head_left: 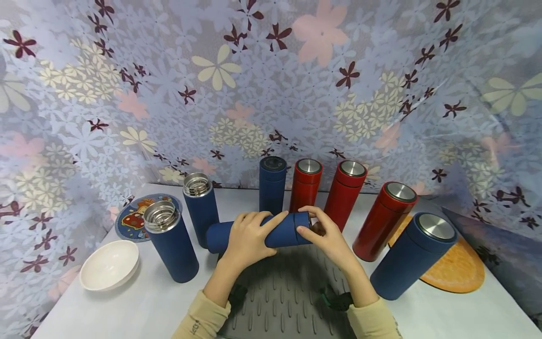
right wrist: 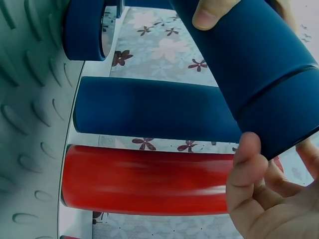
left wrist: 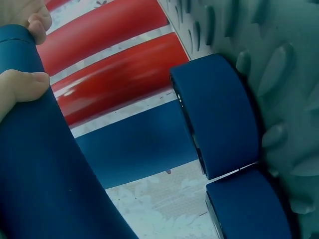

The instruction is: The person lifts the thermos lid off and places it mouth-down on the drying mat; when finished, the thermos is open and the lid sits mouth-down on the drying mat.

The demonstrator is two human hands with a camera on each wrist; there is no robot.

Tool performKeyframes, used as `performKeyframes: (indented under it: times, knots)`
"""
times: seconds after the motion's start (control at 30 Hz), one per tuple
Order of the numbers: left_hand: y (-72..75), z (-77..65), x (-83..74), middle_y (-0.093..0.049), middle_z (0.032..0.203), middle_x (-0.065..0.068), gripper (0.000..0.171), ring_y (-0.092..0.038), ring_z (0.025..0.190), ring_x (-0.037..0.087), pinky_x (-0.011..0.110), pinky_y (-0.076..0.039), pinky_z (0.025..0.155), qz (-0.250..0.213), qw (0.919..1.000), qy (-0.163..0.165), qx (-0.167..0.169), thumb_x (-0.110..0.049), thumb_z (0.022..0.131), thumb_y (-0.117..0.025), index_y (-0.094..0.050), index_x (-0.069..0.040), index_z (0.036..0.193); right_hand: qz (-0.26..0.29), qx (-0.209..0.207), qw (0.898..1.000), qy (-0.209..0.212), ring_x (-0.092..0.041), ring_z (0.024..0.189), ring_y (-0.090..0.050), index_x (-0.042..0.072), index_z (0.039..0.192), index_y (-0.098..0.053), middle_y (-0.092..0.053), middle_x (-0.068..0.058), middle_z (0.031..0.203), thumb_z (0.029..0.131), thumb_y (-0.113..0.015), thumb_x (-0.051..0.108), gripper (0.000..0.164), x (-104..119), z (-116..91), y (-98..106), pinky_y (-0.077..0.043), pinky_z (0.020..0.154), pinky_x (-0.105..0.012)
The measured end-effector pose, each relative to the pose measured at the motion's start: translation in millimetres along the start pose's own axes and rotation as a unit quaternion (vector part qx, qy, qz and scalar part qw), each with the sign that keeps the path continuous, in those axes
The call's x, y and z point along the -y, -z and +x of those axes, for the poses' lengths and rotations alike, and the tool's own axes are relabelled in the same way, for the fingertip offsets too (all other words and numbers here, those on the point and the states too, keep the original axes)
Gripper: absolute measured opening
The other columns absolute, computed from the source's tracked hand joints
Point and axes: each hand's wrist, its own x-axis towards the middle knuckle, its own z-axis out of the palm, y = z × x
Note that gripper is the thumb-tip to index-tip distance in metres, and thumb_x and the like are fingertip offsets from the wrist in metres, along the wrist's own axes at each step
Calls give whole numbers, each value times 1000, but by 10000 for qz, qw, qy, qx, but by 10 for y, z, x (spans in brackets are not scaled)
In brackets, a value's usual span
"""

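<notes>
A blue thermos flask [head_left: 283, 231] lies nearly level in the air above the grey mat [head_left: 279, 296]. My left hand [head_left: 250, 238] grips its body, fingers over the top and thumb below. At the other end my right hand [head_left: 332, 235] holds the flask's blue lid [right wrist: 284, 112] between thumb and fingers. A thin dark seam shows where lid and body meet. Two loose blue lids, a nearer one [left wrist: 217, 114] and another [left wrist: 249, 206], stand on the mat beneath the flask in the left wrist view. The held flask hides them in the head view.
Two lidless blue flasks [head_left: 173, 249] [head_left: 202, 212] stand left, near a white bowl [head_left: 110, 266] and a patterned round mat [head_left: 127, 230]. Behind are a blue flask [head_left: 272, 188] and red flasks [head_left: 306, 186] [head_left: 345, 193]. Right stand another red flask [head_left: 381, 226], a blue flask [head_left: 408, 259] and an orange mat [head_left: 457, 268].
</notes>
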Motion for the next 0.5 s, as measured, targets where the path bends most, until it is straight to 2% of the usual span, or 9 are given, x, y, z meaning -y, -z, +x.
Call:
performKeyframes:
  times: [0.13, 0.27, 0.5]
  knots:
    - [26, 16, 39, -64, 105, 7, 92, -62, 89, 26, 43, -50, 79, 16, 10000, 9, 75, -43, 49, -88, -51, -28, 132, -190, 83, 9998, 17, -22, 77, -56, 11, 128, -46, -53, -15, 109, 92, -57, 23, 40, 27, 44, -24, -50, 71, -33]
    - [36, 36, 42, -63, 106, 6, 92, -61, 91, 26, 42, -49, 81, 83, 9998, -30, 174, -43, 51, -87, -49, -30, 134, -657, -62, 9978, -105, -22, 77, -54, 13, 127, -46, -53, -13, 107, 93, -53, 32, 40, 38, 67, -61, -49, 68, -33]
    - [26, 17, -32, -62, 109, 6, 91, -62, 93, 25, 42, -49, 83, 70, 9987, -67, 506, -45, 53, -86, -48, -31, 134, -1049, -404, 9917, -630, -27, 100, -57, 14, 125, -45, -55, -13, 119, 95, -43, 45, 44, -45, 20, -174, -49, 82, -46]
